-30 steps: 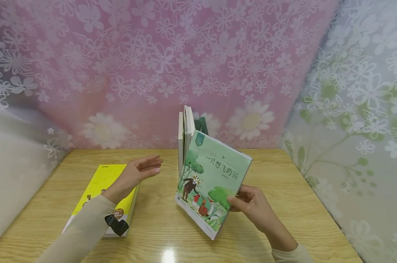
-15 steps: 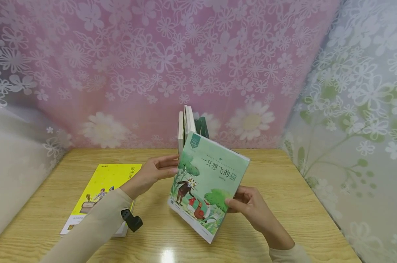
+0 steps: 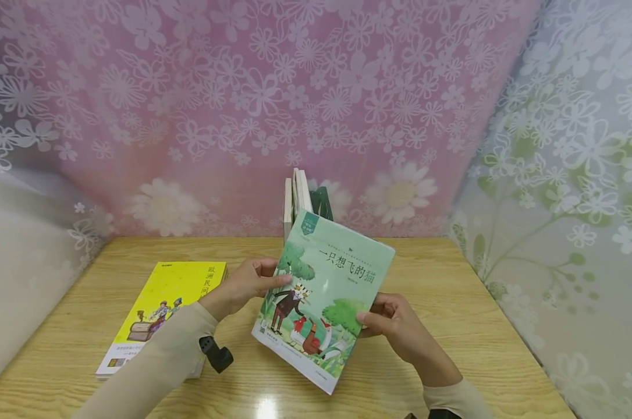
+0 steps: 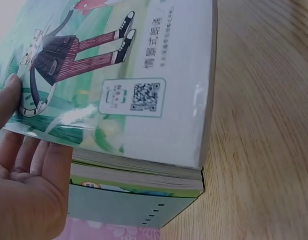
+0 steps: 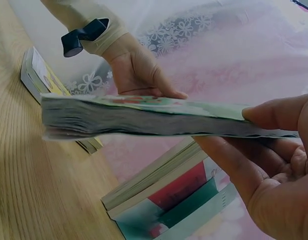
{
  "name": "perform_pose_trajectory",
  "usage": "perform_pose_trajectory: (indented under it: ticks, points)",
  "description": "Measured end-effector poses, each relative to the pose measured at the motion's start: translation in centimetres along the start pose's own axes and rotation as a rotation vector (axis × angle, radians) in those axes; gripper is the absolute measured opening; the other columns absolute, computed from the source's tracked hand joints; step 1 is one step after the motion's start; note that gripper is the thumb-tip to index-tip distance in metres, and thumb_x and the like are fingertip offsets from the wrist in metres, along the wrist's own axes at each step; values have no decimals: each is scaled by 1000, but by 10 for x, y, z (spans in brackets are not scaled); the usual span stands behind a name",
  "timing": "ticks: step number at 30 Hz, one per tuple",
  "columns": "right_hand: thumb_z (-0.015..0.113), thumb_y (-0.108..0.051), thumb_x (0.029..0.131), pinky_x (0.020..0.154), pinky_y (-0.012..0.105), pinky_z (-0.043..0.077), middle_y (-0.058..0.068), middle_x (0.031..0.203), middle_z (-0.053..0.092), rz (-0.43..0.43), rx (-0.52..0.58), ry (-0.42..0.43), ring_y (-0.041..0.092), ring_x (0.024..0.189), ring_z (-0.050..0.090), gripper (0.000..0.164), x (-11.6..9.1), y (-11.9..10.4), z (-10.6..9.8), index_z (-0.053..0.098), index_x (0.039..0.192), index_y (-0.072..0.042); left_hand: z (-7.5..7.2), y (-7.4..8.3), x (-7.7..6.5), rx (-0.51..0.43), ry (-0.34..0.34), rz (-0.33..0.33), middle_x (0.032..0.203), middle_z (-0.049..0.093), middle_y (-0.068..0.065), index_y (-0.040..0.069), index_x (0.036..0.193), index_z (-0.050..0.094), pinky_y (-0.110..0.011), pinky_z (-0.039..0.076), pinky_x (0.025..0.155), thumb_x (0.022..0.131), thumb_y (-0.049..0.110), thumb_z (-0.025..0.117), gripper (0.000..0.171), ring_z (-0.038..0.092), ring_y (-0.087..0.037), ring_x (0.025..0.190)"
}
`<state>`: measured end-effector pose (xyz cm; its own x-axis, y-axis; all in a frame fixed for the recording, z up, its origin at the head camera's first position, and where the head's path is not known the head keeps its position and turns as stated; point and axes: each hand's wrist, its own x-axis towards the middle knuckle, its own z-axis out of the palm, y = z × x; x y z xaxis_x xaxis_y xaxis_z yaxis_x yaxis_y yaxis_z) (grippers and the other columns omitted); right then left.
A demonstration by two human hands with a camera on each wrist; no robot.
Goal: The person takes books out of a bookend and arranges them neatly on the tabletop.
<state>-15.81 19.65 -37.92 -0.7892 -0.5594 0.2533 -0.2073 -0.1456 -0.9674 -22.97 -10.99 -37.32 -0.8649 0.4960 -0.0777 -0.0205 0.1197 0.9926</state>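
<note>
A green paperback book (image 3: 326, 291) with a cartoon cat and birds on its cover is held tilted over the table. My left hand (image 3: 249, 286) grips its left edge, thumb on the cover and fingers behind, as the left wrist view shows too. On the opposite edge my right hand (image 3: 394, 326) pinches it, thumb (image 5: 274, 114) on the cover and fingers underneath. The right wrist view looks along the book's page edges (image 5: 143, 122). Behind the held book, several books (image 3: 300, 192) stand upright beside a dark green bookend (image 3: 322, 202).
A yellow book (image 3: 164, 297) lies flat on the wooden table (image 3: 452, 349) at the left, partly under my left forearm. A pink floral curtain (image 3: 316, 105) closes off the back, and a pale floral one (image 3: 572, 174) hangs at the right.
My left hand has moved right from beside the green book and taken hold of its left edge. The book has shifted slightly left and toward me.
</note>
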Motion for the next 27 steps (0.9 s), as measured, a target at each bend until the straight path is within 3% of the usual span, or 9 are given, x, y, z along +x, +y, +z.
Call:
perform_pose_trajectory:
  ticks: [11, 27]
  points:
    - [46, 6, 96, 78, 40, 58, 8, 122, 66, 3, 86, -67, 25, 102, 67, 41, 0, 10, -9, 49, 137, 4, 1, -6, -2, -79, 10, -34, 108, 71, -12, 2, 133, 56, -40, 57, 81, 87, 26, 72, 55, 70, -20, 91]
    - [49, 0, 97, 89, 39, 53, 5, 122, 66, 120, 77, -69, 22, 107, 65, 40, 2, 21, -15, 51, 137, -2, -1, -11, -9, -96, -19, 68, 105, 72, -8, -3, 129, 58, -41, 58, 77, 89, 19, 70, 47, 70, -18, 90]
